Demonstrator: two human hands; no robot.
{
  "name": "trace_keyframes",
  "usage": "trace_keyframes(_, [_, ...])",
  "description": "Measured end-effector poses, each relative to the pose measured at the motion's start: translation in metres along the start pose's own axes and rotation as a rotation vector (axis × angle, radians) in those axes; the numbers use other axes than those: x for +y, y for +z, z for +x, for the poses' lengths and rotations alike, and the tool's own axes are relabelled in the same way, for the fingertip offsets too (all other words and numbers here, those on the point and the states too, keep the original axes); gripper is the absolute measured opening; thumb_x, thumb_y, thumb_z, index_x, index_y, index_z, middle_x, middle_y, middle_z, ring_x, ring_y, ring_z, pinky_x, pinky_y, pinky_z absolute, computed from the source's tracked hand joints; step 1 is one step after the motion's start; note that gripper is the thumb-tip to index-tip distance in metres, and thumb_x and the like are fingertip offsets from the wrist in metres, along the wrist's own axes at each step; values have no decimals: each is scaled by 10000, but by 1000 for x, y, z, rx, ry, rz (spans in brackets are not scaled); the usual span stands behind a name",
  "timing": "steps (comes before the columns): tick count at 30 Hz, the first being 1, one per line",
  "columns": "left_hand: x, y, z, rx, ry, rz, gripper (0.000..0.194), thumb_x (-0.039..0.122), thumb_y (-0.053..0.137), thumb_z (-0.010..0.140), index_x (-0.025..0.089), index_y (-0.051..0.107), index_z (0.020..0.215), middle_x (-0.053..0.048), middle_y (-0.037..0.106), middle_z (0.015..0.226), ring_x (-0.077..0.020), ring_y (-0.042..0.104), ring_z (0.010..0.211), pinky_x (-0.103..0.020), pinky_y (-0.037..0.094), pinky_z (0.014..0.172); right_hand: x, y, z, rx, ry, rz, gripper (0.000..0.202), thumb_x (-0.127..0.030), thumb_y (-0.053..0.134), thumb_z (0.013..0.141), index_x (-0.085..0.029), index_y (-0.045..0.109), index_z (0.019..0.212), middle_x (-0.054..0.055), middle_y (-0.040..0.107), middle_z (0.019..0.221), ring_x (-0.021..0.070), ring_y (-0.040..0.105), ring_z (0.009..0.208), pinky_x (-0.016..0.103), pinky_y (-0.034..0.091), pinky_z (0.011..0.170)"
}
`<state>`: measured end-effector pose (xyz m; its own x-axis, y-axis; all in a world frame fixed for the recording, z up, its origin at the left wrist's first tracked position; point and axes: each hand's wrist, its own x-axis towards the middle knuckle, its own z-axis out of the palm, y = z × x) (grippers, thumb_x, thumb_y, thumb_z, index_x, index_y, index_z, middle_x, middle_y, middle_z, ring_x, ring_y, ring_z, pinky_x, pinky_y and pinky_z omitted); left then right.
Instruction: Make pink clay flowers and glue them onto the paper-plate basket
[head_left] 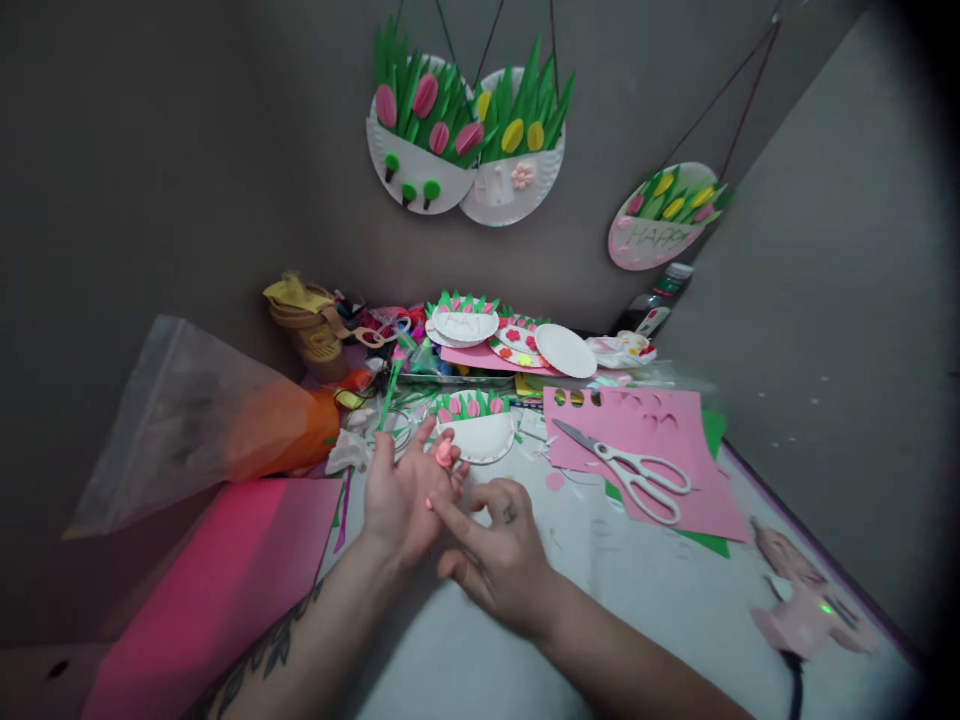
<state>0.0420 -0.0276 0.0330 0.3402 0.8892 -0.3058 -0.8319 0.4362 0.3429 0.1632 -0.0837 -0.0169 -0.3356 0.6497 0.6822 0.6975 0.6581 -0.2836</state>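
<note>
My left hand (409,495) is turned palm up with its fingers loosely spread. A soft pink lump (444,453), like modelling clay, is held at its fingers. A much smaller pink bit (430,503) sits on the palm, under the index fingertip of my right hand (499,550). That hand's thumb stands apart and its other fingers are curled. Just beyond the hands lies a white paper plate craft (476,440) with green paper grass and pink tulips.
White-handled scissors (637,475) lie on pink paper (682,430) at right. A pink glue gun (806,610) with a green light stands near the right edge. A plastic bag (187,420) and a pink sheet (225,580) are at left. Finished plates (424,180) hang behind.
</note>
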Motion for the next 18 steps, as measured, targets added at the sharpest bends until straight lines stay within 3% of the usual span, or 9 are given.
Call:
trace_keyframes(3, [1,1,0,-2,39,-4,537,617,255,892,186,529,1057,-81,559,932,-176,582,738,-345,529,669,0,0,-1,-31,-28,-1,547,-587,365,923,-262,510,1339,77,515,943,226,451,905,397,391,827])
trace_keyframes(6, [1,1,-1,36,-32,25,530,609,259,895,190,523,1082,-81,563,929,-175,578,717,-352,530,656,0,1,-1,-27,45,-2,581,-584,320,935,-228,478,1366,93,526,972,238,445,934,408,391,834])
trace_keyframes(11, [1,1,-1,-3,44,26,543,623,250,890,192,524,1075,-82,559,942,-182,585,752,-356,532,689,-1,-1,-1,0,-5,13,543,-567,313,945,-240,527,1323,74,511,913,222,452,887,400,386,816])
trace_keyframes(15, [2,1,-1,9,-8,47,543,615,252,893,188,521,1093,-81,558,934,-178,578,723,-361,532,673,-3,-1,1,11,45,7,579,-590,292,939,-221,548,1304,90,512,952,230,449,912,401,389,818])
trace_keyframes(18, [3,2,-1,-10,63,34,537,610,250,897,185,529,1072,-82,559,933,-177,582,744,-348,532,685,-4,-1,1,7,19,-1,559,-567,301,948,-217,534,1316,81,508,918,224,451,889,401,384,819])
